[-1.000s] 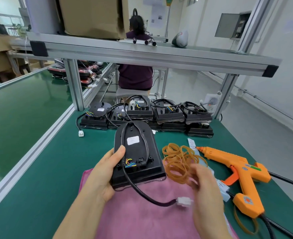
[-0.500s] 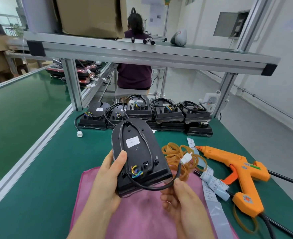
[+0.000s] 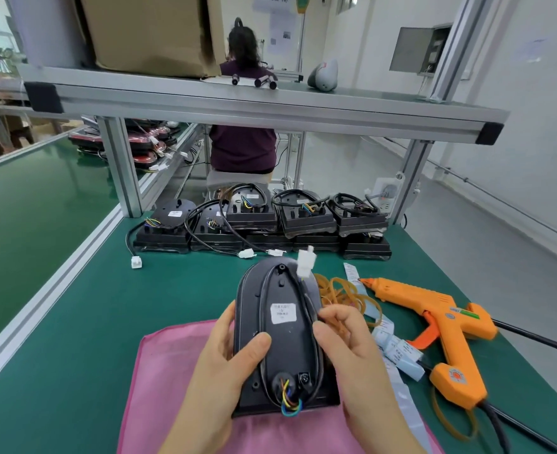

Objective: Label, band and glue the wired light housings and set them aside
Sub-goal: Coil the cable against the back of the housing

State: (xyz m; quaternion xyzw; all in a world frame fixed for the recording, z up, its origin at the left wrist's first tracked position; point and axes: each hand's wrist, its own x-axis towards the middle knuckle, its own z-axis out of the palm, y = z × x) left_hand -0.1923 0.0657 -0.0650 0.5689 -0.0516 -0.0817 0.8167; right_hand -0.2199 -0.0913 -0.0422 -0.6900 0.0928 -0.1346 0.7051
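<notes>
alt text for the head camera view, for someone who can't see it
A left hand and a right hand grip a black light housing over a pink cloth, its cable looped on its labelled back. To the right lie rubber bands and an orange glue gun on the green table; more housings are stacked behind.

No text can be read: the white sticker point(image 3: 283, 313) on the black light housing point(image 3: 280, 342) is blurred, as is the wall notice point(image 3: 275, 2) at twelve o'clock.
</notes>
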